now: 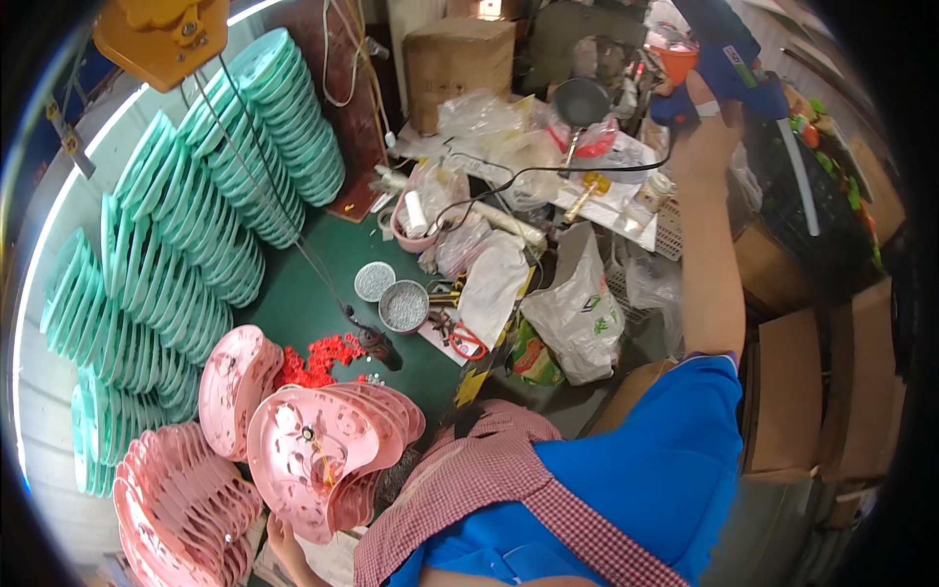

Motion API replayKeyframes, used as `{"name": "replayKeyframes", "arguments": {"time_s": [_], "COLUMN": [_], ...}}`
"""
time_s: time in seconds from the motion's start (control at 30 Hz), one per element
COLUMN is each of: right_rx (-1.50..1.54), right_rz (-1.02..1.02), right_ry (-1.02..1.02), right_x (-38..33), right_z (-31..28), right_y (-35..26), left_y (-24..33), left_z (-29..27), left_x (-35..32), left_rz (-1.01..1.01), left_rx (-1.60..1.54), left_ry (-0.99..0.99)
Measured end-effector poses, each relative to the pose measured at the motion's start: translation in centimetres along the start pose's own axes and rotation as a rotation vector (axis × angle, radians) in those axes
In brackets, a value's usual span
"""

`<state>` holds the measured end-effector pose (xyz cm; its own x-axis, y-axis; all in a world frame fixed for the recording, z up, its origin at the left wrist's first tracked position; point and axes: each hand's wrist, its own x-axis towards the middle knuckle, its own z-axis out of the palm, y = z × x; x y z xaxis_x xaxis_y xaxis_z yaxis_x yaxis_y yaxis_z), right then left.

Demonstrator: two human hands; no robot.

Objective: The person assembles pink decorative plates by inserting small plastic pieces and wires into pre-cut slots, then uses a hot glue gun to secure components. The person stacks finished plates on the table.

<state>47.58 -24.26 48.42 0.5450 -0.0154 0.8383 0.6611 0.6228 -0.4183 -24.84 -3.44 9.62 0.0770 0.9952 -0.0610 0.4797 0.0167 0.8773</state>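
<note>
My right hand point(706, 132) is raised at the upper right, its fingers wrapped round a blue glue gun point(724, 59). A pale translucent rod point(799, 176) sticks out beside the tool. Low at the left, my left hand point(285, 553) grips the lower edge of a pink plastic panel point(318, 445); part of the hand is out of sight. This oval panel has cut-outs and a small dark round fitting, and it tops a stack of similar panels. To its left leans another pink panel point(233, 391).
Tall stacks of mint-green panels point(181, 235) line the left, above more pink panels point(176, 509). Small red parts point(328, 357) lie by a bowl of grey pellets point(403, 306) and a hanging black tool point(377, 344). Bags point(577, 313), a black cord point(548, 170) and cardboard boxes point(458, 73) crowd beyond.
</note>
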Motion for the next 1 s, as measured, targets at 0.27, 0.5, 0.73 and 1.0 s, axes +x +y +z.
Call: {"name": "replayKeyframes", "arguments": {"time_s": [0.27,0.5,0.73,1.0], "right_rx": [0.325,0.53,0.707,0.808], "right_rz": [0.211,0.297,0.417,0.316], "right_ry": [0.245,0.235,0.122,0.256], "right_x": [-4.5,-6.7,-6.2,-4.5], "right_z": [2.1,-0.3,-4.6,-9.5], "right_y": [-6.1,-12.5,-19.7,-26.8], "left_y": [18.6,37.5,41.4,45.5], "left_z": [4.7,22.9,43.7,55.4], "left_x": [-0.5,-2.4,1.2,1.8], "left_rz": [0.498,1.243,1.455,1.621], "left_rx": [-0.156,0.142,0.372,0.302], "left_ry": [0.272,-0.701,-0.373,-0.703]}}
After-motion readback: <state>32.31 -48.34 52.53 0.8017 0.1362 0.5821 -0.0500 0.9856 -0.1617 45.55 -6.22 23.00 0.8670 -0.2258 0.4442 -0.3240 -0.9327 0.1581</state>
